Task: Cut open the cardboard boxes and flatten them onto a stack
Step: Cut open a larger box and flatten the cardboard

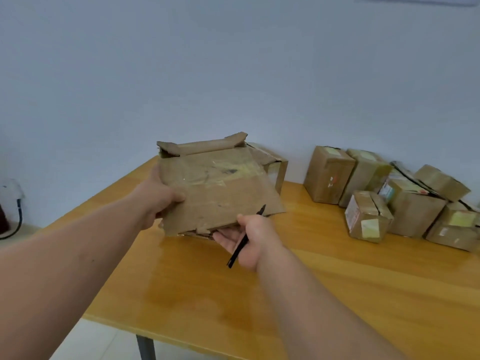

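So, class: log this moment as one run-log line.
left hand: grips flattened cardboard | right hand: holds black cutter, supports cardboard edge | uncut boxes: piled right on table

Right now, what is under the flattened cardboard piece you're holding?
Under the flattened brown cardboard piece, ragged edges of more flattened cardboard show beside the right hand. Behind it stands a partly hidden box. How many sheets lie beneath is covered.

left grip (pixel 158 197) pinching, right grip (pixel 250 240) curled, both arms outstretched
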